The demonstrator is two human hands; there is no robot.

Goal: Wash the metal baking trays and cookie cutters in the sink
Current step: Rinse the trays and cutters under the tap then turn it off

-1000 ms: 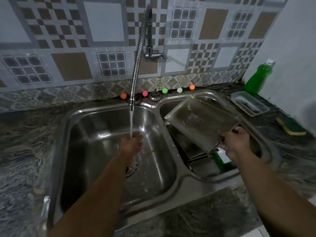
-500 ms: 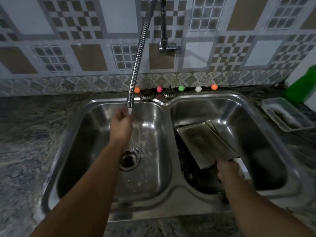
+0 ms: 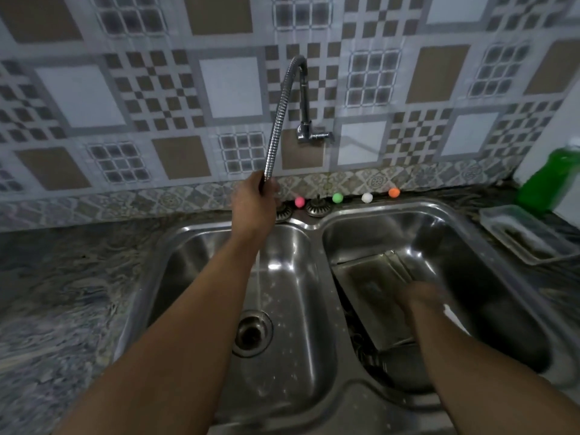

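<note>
Two hands busy: left hand grips the faucet hose over the left basin; blurred right hand lies on the baking tray, grip unclear.

The left hand grips the lower end of the hose, which arches up the tiled wall to the tap; the left arm crosses the left basin, whose drain lies open near the middle; in the right basin a tray lies tilted, and the right hand, blurred, rests at its right edge, its fingers too smeared to read; four small balls, pink, green, white and orange, line the back ledge; a green bottle and a clear dish stand on the counter at right.
</note>
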